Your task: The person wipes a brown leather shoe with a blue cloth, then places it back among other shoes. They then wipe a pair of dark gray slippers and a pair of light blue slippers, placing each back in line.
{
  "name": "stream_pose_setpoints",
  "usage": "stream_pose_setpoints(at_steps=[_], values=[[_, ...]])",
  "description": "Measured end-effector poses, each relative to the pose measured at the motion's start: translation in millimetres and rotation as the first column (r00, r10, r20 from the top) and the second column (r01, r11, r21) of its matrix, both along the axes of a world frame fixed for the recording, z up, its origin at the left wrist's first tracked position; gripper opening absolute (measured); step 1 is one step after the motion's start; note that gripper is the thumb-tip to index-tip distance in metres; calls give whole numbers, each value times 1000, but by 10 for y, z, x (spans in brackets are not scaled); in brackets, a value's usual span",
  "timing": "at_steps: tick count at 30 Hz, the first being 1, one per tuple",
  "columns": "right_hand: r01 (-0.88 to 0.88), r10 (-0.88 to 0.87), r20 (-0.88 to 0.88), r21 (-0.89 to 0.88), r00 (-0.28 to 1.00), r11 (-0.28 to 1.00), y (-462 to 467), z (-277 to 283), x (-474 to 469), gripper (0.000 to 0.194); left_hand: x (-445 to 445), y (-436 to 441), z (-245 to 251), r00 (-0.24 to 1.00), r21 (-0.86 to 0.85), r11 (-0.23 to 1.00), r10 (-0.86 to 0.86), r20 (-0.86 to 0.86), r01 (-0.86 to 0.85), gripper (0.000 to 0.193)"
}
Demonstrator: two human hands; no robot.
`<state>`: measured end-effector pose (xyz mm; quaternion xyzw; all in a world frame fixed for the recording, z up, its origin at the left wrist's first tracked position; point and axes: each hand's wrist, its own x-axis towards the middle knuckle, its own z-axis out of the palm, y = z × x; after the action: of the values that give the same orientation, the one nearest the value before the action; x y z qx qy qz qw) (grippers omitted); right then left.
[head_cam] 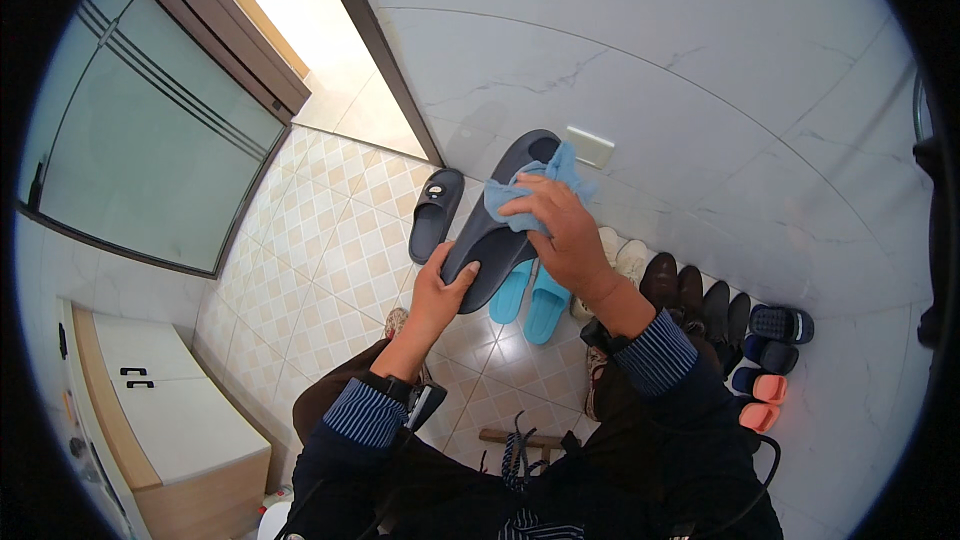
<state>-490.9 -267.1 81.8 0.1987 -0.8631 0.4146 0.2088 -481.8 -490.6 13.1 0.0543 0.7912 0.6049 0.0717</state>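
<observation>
A dark grey slide sandal [480,244] is raised in front of me, tilted, with its far end towards the wall. My left hand [433,300] grips its near end, thumb on top. In my right hand [562,232] is a crumpled light blue cloth [514,199], pressed against the upper part of the slide. A similar dark slide [431,229], with a small badge on its strap, stands on the floor to the left. Below the held slide, a pair of turquoise slides [547,307] rests on the tiles, partly covered by it.
Along the marble-patterned wall [637,90] runs a row of footwear: pale shoes [630,259], brown shoes [660,281], black shoes [716,311], dark slippers [780,322] and orange-and-navy slippers [769,388]. A glass door [157,142] and white cabinet [150,375] stand left.
</observation>
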Motion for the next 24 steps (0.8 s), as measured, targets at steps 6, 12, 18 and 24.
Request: stream_pose_setpoints(at_steps=[6, 12, 18, 24], values=[[-88, 88, 1, 108, 996, 990, -10, 64, 108, 40, -10, -13, -24, 1000, -28, 999, -28, 4, 28, 34], [65, -75, -122, -85, 990, 994, 233, 165, -10, 39, 21, 18, 52, 999, -94, 995, -36, -37, 33, 37], [133, -136, -21, -116, 990, 984, 150, 19, -90, 38, 35, 30, 90, 998, -78, 995, -70, 5, 70, 36], [-22, 22, -3, -9, 1000, 1000, 27, 26, 37, 38, -3, -26, 33, 998, -38, 998, -58, 21, 59, 36]])
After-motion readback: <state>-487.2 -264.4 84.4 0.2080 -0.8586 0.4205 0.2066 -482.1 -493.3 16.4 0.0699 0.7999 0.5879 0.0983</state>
